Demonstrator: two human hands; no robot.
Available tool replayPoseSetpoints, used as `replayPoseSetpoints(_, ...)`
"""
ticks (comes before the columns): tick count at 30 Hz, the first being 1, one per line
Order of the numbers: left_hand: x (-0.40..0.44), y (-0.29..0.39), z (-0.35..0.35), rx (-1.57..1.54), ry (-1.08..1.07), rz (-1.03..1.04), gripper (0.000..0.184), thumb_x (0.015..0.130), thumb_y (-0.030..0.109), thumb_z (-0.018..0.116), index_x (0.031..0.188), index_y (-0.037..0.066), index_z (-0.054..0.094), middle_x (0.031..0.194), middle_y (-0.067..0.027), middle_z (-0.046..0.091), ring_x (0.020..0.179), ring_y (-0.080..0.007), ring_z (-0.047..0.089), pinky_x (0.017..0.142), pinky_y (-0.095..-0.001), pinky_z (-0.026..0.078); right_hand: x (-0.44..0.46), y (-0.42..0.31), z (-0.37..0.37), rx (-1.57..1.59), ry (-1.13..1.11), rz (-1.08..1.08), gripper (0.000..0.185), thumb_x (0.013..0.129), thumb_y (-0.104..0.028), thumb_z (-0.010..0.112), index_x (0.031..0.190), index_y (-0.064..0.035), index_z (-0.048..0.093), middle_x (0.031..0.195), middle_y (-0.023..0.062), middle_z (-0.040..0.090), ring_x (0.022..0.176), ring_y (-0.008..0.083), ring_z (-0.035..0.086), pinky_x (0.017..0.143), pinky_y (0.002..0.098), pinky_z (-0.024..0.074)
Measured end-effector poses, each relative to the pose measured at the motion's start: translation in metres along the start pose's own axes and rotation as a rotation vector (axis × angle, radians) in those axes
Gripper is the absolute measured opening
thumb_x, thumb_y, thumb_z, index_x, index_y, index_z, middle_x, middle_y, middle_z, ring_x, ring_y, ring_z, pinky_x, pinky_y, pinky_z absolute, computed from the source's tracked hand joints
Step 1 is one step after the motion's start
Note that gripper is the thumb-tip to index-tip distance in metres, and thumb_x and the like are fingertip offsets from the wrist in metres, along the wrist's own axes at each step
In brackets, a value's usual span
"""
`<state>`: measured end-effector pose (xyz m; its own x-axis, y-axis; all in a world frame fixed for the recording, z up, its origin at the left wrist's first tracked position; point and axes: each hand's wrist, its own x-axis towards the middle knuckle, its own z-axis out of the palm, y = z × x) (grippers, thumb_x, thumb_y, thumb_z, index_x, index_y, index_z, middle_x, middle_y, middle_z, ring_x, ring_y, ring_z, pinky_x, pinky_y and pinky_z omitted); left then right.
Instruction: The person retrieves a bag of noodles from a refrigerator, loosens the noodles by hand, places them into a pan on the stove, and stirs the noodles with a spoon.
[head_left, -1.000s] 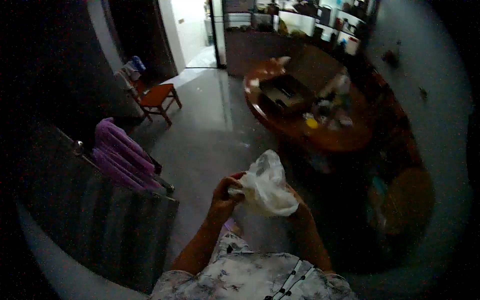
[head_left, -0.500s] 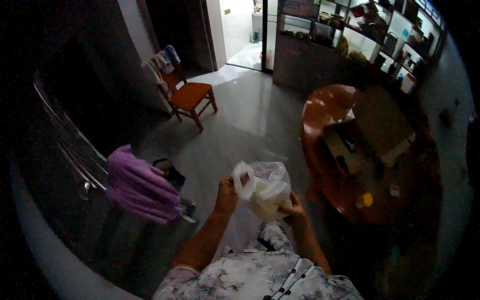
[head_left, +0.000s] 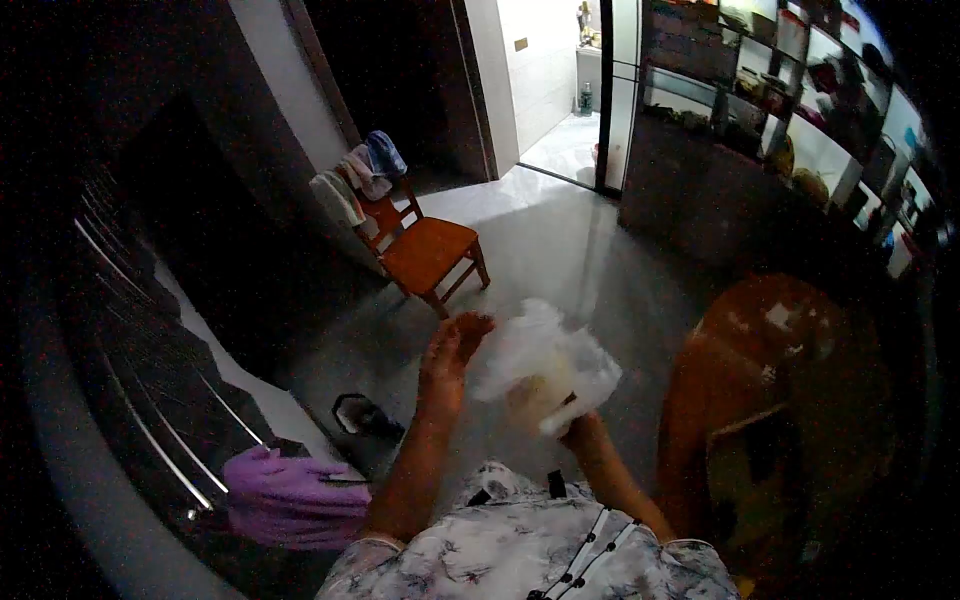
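Observation:
A thin, whitish translucent plastic bag (head_left: 560, 350) with something pale yellowish inside hangs in front of my body, blurred by motion. My right hand (head_left: 578, 428) grips its lower right side, with the fingers partly hidden by the plastic. To the left of the bag, my left hand (head_left: 455, 340) is raised with its fingers loosely bent and apart from the plastic. What the bag contains is too blurred to name.
A wooden chair (head_left: 430, 255) with cloths over its back stands ahead on the left. A purple towel (head_left: 290, 500) hangs by a railing at lower left. On the right are a brown round table (head_left: 690, 400) and shelves (head_left: 820, 145). A lit doorway (head_left: 560, 150) lies beyond.
My left hand has come off the bag's handle and moved up slightly. The bag has shifted a little right in my right hand. The view has turned, putting the chair and table lower.

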<state>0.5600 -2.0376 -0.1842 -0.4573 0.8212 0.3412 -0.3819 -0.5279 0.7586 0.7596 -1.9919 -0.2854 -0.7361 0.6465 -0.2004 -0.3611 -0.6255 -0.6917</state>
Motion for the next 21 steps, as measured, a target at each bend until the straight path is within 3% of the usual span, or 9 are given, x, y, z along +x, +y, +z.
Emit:
replayPoseSetpoints(1,0.017,0.004,-0.002,0.068,0.119,-0.244,0.041,0.089,0.034,0.052,0.117,0.004,0.051,0.11,-0.0122,0.059,0.105,-0.0226,0.056,0.098,-0.0364,0.038,0.021,-0.015,-0.005,-0.005,0.005,-0.019,0.064,0.075,-0.026,0.066,0.128,-0.0019,0.041,0.132,0.0146,0.042,0.12,0.0291,0.042,0.098,0.0412,0.0347)
replayPoseSetpoints(3,0.05,-0.034,-0.022,0.039,0.092,-0.261,0.046,0.089,0.036,0.052,0.123,0.006,0.046,0.119,-0.0125,0.054,0.11,-0.0234,0.052,0.101,-0.0373,0.035,0.069,-0.04,-0.014,-0.036,0.018,-0.073,0.062,0.076,-0.026,0.064,0.128,-0.0013,0.042,0.132,0.0148,0.041,0.121,0.029,0.041,0.099,0.041,0.0338)
replayPoseSetpoints(5,0.079,-0.09,-0.026,-0.141,0.212,-0.494,0.049,0.089,0.034,0.052,0.129,0.009,0.04,0.128,-0.0126,0.046,0.115,-0.0251,0.048,0.102,-0.0385,0.033,0.117,-0.062,-0.032,-0.069,0.026,-0.124,0.06,0.078,-0.026,0.062,0.128,-0.0008,0.042,0.132,0.0151,0.041,0.122,0.0289,0.04,0.1,0.0408,0.0329)
replayPoseSetpoints(6,0.109,-0.109,-0.047,-0.153,0.203,-0.495,0.049,0.089,0.034,0.052,0.129,0.009,0.04,0.128,-0.0126,0.046,0.115,-0.0251,0.048,0.102,-0.0385,0.033,0.154,-0.068,-0.032,-0.105,0.029,-0.154,0.059,0.078,-0.026,0.061,0.127,-0.0005,0.043,0.132,0.0153,0.041,0.122,0.0289,0.039,0.1,0.0407,0.0324)
replayPoseSetpoints(10,0.197,-0.171,-0.129,0.536,-0.159,-0.195,0.054,0.088,0.04,0.051,0.13,0.008,0.038,0.127,-0.0119,0.046,0.116,-0.0271,0.046,0.098,-0.0408,0.038,0.284,-0.078,-0.023,-0.395,-0.002,-0.375,0.055,0.081,-0.026,0.058,0.127,0.0005,0.044,0.133,0.0158,0.04,0.124,0.0288,0.038,0.102,0.0402,0.0305)
replayPoseSetpoints(13,0.272,-0.182,-0.119,0.855,-0.329,-0.044,0.056,0.088,0.043,0.05,0.13,0.008,0.037,0.127,-0.0116,0.046,0.116,-0.0281,0.046,0.096,-0.0419,0.04,0.353,-0.147,0.011,-0.791,-0.004,-0.634,0.056,0.081,-0.027,0.058,0.128,0.0012,0.042,0.131,0.0173,0.044,0.127,0.0277,0.033,0.105,0.0385,0.0233)
replayPoseSetpoints(15,0.341,-0.152,-0.083,-0.56,0.105,-0.772,0.059,0.087,0.047,0.051,0.13,0.01,0.037,0.124,-0.0109,0.048,0.115,-0.027,0.047,0.096,-0.0429,0.04,0.39,-0.176,0.008,-1.058,0.275,-0.818,0.055,0.081,-0.027,0.06,0.126,0.0011,0.044,0.13,0.017,0.045,0.126,0.0269,0.035,0.103,0.0373,0.0273)
replayPoseSetpoints(19,0.459,-0.198,-0.1,-0.471,0.093,-0.914,0.062,0.086,0.05,0.051,0.131,0.011,0.037,0.125,-0.0112,0.048,0.115,-0.0269,0.048,0.095,-0.0442,0.041,0.459,-0.247,0.0,-1.126,0.335,-0.741,0.057,0.078,-0.031,0.065,0.125,-0.0053,0.047,0.127,0.0166,0.047,0.117,0.0323,0.045,0.098,0.0426,0.0341)
replayPoseSetpoints(21,0.507,-0.251,-0.126,-0.61,0.059,-0.883,0.059,0.088,0.049,0.048,0.132,0.011,0.036,0.126,-0.0106,0.048,0.115,-0.0269,0.047,0.095,-0.0451,0.041,0.498,-0.263,-0.018,-0.907,0.382,-0.681,0.035,0.082,-0.014,0.06,0.115,-0.003,0.053,0.116,0.0143,0.055,0.104,0.0272,0.054,0.089,0.0396,0.0429)
